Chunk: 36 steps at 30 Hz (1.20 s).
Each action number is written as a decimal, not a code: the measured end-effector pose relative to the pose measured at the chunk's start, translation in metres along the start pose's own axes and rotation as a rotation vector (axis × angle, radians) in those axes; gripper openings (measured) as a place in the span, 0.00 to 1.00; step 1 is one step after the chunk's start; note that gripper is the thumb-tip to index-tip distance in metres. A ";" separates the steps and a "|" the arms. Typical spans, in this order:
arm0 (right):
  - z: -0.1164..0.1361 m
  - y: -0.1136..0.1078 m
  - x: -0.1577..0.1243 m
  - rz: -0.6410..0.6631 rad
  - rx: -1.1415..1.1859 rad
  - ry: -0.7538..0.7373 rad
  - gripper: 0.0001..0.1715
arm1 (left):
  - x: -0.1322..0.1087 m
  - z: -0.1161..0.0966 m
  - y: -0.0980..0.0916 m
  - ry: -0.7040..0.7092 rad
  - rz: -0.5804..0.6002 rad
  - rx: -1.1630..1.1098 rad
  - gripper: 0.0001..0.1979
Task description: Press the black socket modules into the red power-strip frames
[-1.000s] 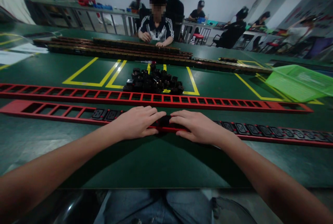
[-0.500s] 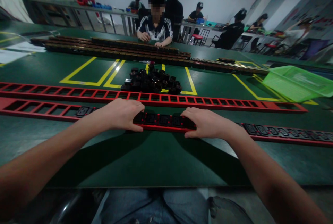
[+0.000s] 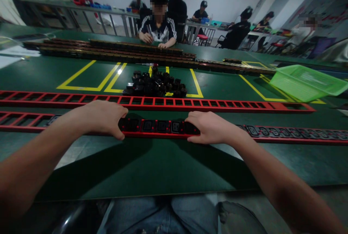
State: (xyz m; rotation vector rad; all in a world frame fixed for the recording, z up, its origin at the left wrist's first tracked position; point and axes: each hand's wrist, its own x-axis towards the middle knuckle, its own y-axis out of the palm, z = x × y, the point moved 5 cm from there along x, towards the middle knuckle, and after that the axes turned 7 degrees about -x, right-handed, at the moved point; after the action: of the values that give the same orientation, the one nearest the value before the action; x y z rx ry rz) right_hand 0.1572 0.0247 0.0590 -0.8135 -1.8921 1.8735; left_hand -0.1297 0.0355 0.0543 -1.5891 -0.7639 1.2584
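Note:
A long red strip frame (image 3: 157, 134) lies across the green table in front of me, with black socket modules (image 3: 160, 126) seated in its slots from the middle to the right end. My left hand (image 3: 100, 118) lies over the strip left of the middle, fingers curled over it. My right hand (image 3: 209, 128) grips the strip a little further right, thumb on its near edge. Several sockets show between the two hands. A second red frame (image 3: 244, 105) with empty slots lies parallel behind it.
A pile of loose black socket modules (image 3: 156, 84) sits behind the frames inside yellow floor-tape lines. A green plastic basket (image 3: 304, 81) stands at the right. Long dark strips (image 3: 122, 50) are stacked at the far side, where a person sits facing me; other people work further back.
My hands have slid apart along the strip, the left moving well to the left, uncovering several seated sockets between them. The view has shifted slightly left.

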 end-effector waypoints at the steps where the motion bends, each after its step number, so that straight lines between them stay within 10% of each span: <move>1: 0.003 0.000 0.002 -0.020 -0.011 -0.014 0.22 | -0.002 0.004 0.000 -0.018 0.019 -0.004 0.21; 7: 0.006 0.006 0.012 -0.101 -0.055 -0.010 0.25 | -0.001 0.015 0.000 0.000 0.001 -0.028 0.23; 15: -0.008 0.015 0.012 -0.238 -0.011 -0.030 0.31 | 0.022 -0.030 0.005 0.384 -0.200 -0.196 0.24; 36: 0.004 0.011 0.009 -0.242 0.100 -0.089 0.29 | 0.024 -0.039 0.013 0.366 -0.321 -0.094 0.24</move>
State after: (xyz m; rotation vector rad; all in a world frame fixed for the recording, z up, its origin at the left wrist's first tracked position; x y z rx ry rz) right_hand 0.1492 0.0270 0.0464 -0.4536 -1.8385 1.8622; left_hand -0.0871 0.0406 0.0343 -1.6326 -0.8100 0.6855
